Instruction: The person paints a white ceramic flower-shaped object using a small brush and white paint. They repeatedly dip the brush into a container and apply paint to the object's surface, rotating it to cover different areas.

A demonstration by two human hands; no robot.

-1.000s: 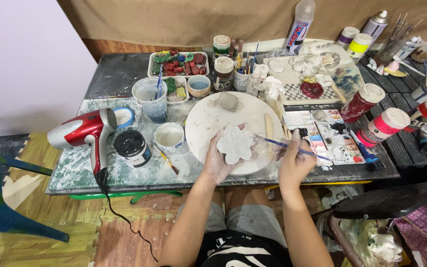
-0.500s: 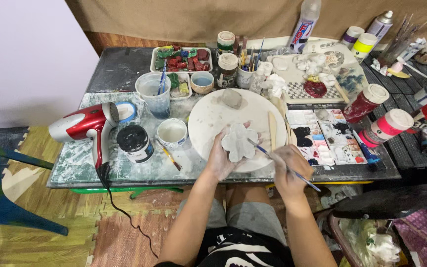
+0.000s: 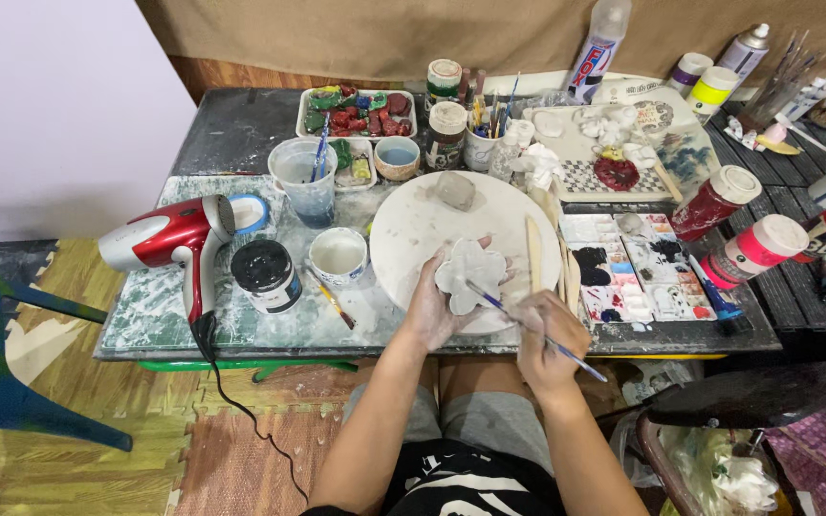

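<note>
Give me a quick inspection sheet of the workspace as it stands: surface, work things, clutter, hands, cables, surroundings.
Surface: table smeared with white and grey residue.
Work things: flower-shaped clay piece held over the round board; thin brush with its tip on the piece; clay lump on the board.
Clutter: paint palette, black-lidded jar, white cup, water cup, tray of painted pieces, red paint bottles, wooden stick.
Hands: left hand holds the clay piece from below; right hand grips the brush in its fingers.
Cables: hair dryer on the table's left; its black cord hangs to the floor.
Surroundings: blue chair at left, foam floor mats, black stool at right.
</note>
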